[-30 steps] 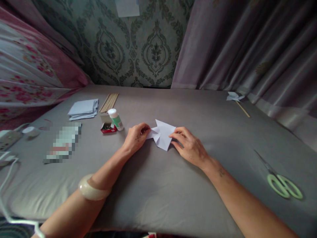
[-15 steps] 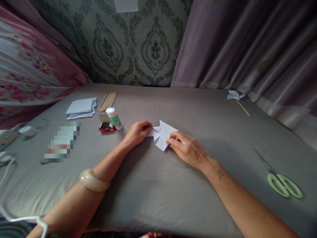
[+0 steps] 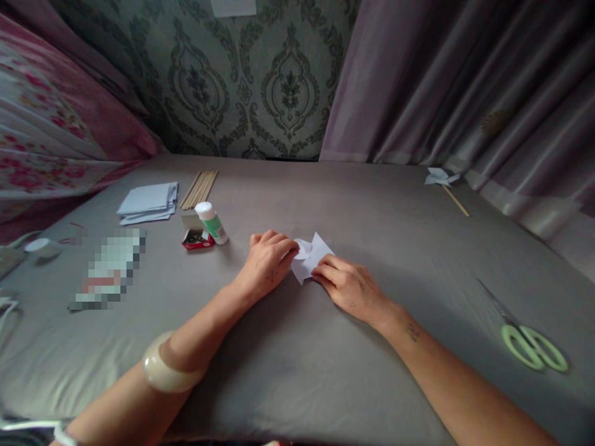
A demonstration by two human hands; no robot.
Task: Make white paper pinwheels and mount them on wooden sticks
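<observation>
A white paper piece with cut, bent flaps (image 3: 316,253) lies between my hands on the grey cloth surface. My left hand (image 3: 272,259) pinches one of its flaps, which curls up toward the middle of the paper. Against the lower right part, the fingers of my right hand (image 3: 352,286) are closed on the edge and keep it down. Both sets of fingertips are partly hidden behind the hands and the paper.
At the left are a glue bottle (image 3: 211,223), a small red box of metal bits (image 3: 198,239), wooden sticks (image 3: 199,189), stacked paper (image 3: 147,202) and a blurred-out object (image 3: 109,269). Green-handled scissors (image 3: 534,347) lie right; a paper pinwheel on a stick (image 3: 441,177) lies far right.
My left hand has shifted right and turned over the paper, bending its flap inward toward the middle. My right hand stays nearly in place. The view has tilted slightly.
</observation>
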